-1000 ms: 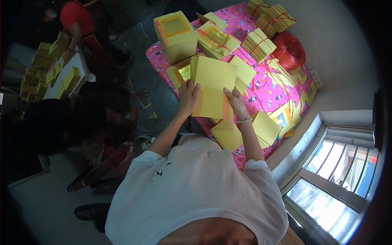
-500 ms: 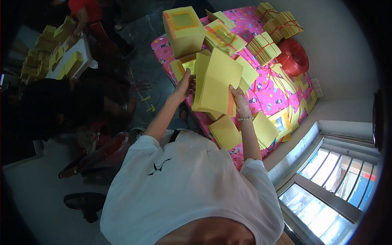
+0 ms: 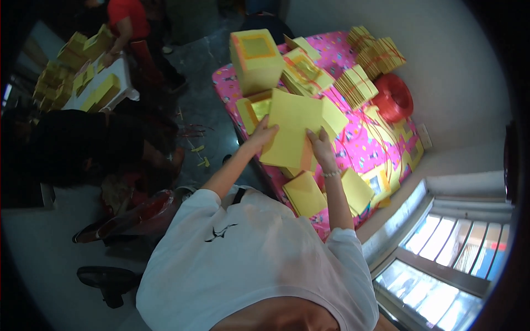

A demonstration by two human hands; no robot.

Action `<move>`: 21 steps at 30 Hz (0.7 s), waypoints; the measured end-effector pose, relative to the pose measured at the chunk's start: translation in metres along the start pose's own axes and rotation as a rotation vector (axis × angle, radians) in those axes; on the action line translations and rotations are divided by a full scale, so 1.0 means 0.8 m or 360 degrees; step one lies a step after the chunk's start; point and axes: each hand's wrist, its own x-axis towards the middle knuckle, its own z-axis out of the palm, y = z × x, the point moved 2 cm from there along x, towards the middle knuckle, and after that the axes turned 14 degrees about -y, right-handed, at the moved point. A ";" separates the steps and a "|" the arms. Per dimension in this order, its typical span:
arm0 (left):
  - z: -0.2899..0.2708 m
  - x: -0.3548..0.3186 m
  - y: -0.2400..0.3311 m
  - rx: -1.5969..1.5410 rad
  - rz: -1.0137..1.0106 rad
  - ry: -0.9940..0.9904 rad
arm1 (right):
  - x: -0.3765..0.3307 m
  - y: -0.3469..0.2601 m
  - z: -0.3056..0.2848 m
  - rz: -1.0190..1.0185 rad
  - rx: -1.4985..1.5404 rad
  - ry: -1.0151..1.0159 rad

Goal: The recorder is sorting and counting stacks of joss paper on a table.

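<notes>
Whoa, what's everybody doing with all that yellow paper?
A person in a white T-shirt is holding some yellow sheets in both hands, the left hand at one side and the right hand at the other. They are above a table with a pink patterned cover. On it are a tall yellow stack, bundles tied with red string and a big red roll. Off to the left, someone in red is by a white table with more yellow stacks.
</notes>
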 end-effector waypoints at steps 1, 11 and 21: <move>-0.002 0.002 -0.003 -0.0173 0.0021 -0.0021 | -0.003 -0.019 0.003 0.0001 -0.0061 -0.0005; -0.095 -0.064 0.183 -0.0537 0.0567 -0.0222 | 0.058 -0.209 0.132 -0.0401 0.0024 -0.0427; -0.422 -0.118 0.211 -0.0907 0.0999 0.0715 | 0.225 -0.249 0.341 -0.0394 0.0009 -0.0816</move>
